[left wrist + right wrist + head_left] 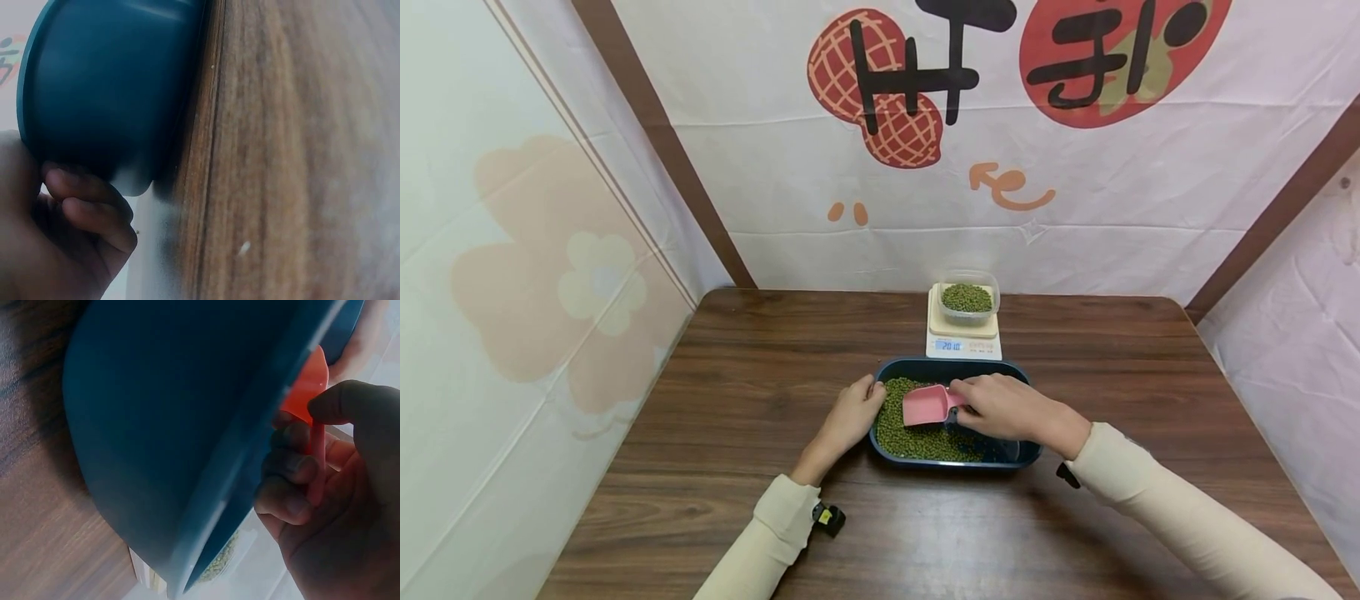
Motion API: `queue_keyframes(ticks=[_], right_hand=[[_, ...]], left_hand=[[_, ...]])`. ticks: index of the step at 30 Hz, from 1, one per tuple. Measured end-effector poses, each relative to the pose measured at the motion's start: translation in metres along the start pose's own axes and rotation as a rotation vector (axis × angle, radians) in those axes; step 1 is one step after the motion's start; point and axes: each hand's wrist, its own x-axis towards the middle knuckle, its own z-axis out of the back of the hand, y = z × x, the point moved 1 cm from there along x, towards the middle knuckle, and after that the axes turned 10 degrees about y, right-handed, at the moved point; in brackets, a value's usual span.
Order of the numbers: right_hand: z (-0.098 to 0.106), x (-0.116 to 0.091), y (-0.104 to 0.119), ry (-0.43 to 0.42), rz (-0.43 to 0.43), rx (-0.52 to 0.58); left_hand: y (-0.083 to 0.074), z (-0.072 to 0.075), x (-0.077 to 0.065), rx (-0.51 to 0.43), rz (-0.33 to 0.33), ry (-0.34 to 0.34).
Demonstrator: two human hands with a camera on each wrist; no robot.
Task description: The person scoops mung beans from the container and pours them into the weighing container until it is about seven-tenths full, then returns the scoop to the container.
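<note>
A dark blue oval basin [955, 463] holds green mung beans [898, 425], heaped mostly toward its left side. My left hand [854, 414] grips the basin's left rim; in the left wrist view its curled fingers [94, 215] lie against the outer wall. Over the basin my right hand [1007, 407] holds a pink scoop [925, 406] by its handle, thumb on top and fingers wrapped underneath. The scoop's bowl points left above the beans, and its pink inside shows with no beans visible in it. In the right wrist view the basin wall hides part of the scoop.
Behind the basin stands a white kitchen scale [936, 350] with a lit display. On it sits a clear plastic container [992, 308] with mung beans [966, 297] inside. The wooden table [737, 400] meets printed white cloth walls [775, 167] at the back and sides.
</note>
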Motion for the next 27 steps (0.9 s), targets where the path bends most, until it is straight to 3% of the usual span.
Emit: queue_keyframes(ticks=[18,27], right_hand=[[-0.009,-0.006,-0.002,0.005,0.045,-0.170],[-0.012,-0.008,-0.001,0.039,0.035,-0.188]], left_hand=[[0.000,0.000,0.001,-0.001,-0.006,-0.008],[-0.003,0.001,-0.002,0.017,0.002,0.006]])
